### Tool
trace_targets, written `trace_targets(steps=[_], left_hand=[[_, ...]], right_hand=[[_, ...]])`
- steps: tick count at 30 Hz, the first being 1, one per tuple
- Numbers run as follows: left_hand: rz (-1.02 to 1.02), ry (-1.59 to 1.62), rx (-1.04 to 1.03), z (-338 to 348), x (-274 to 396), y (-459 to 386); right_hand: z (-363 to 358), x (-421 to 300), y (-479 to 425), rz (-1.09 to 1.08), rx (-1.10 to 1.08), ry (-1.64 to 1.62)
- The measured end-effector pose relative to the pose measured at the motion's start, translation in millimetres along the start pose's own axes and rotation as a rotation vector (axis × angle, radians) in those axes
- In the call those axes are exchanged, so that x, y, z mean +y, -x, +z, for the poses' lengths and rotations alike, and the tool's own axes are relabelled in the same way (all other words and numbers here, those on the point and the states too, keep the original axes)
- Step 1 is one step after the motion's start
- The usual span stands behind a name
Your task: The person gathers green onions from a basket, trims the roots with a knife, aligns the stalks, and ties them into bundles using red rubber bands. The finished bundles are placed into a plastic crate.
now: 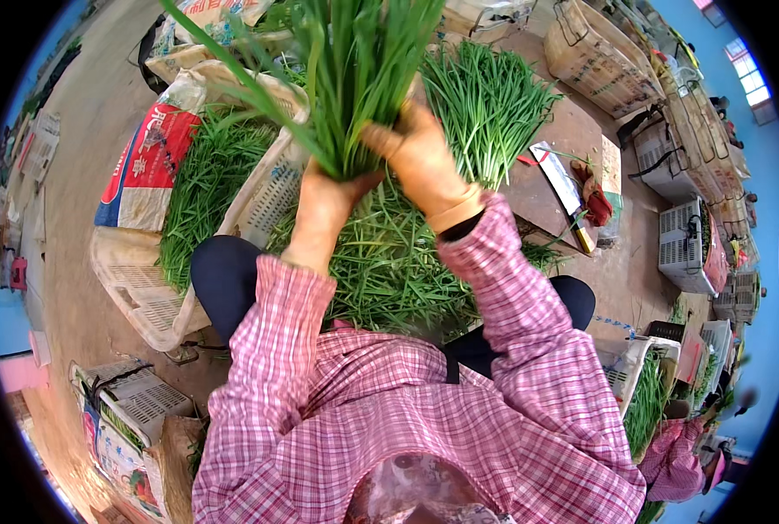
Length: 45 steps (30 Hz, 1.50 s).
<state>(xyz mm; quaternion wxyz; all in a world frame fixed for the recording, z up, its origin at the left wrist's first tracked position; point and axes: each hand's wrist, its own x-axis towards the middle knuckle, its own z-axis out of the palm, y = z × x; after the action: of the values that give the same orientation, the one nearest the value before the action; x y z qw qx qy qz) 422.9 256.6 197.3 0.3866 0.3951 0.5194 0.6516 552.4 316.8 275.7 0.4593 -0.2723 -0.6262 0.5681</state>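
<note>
A thick bunch of long green leafy stalks (pixel 356 72), probably garlic chives, stands upright between my hands. Bare, my left hand (pixel 333 190) grips its lower end from the left. My right hand (pixel 415 150), in a tan rubber glove, closes on the bunch from the right. Loose green leaves and stalks (pixel 402 275) are heaped below, between my knees. To the right, a sorted pile of green stalks (pixel 487 105) lies on a low board (pixel 540 190). Beside that pile is a cleaver-like knife (pixel 560 187) with a black and yellow handle, near a crumpled red cloth (pixel 598 206).
At my left, a white plastic crate (pixel 134 281) holds more greens (pixel 212 177) and a red, white and blue woven sack (pixel 150 157). Other crates stand behind me at lower left (pixel 147 406) and along the right (pixel 681 245). A person in pink checks (pixel 674 458) is at lower right.
</note>
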Motion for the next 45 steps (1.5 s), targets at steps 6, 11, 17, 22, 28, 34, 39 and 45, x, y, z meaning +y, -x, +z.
trace_targets(steps=[6, 11, 17, 22, 28, 34, 39, 45], left_hand=[[0.118, 0.117, -0.255, 53, 48, -62], [0.063, 0.117, -0.363, 76, -13, -77], [-0.037, 0.446, -0.454, 84, -37, -87], [-0.083, 0.392, -0.407, 78, -60, -90], [0.095, 0.398, -0.363, 72, -60, -80], [-0.061, 0.235, -0.279, 68, -25, -63], [0.523, -0.162, -0.244, 74, -30, -78], [0.218, 0.197, -0.325, 83, -57, -88]], right_hand=[[-41, -69, -41, -0.125, 0.066, 0.147], [-83, 3, -31, 0.078, 0.101, 0.098], [-88, 19, -21, 0.076, 0.217, 0.043], [-75, 5, -21, 0.277, 0.199, 0.013], [-70, 10, -25, 0.228, 0.046, 0.023], [-86, 2, -22, 0.211, 0.17, 0.038], [-71, -16, -28, 0.054, 0.013, 0.083], [-90, 15, -26, 0.137, 0.1, 0.303]])
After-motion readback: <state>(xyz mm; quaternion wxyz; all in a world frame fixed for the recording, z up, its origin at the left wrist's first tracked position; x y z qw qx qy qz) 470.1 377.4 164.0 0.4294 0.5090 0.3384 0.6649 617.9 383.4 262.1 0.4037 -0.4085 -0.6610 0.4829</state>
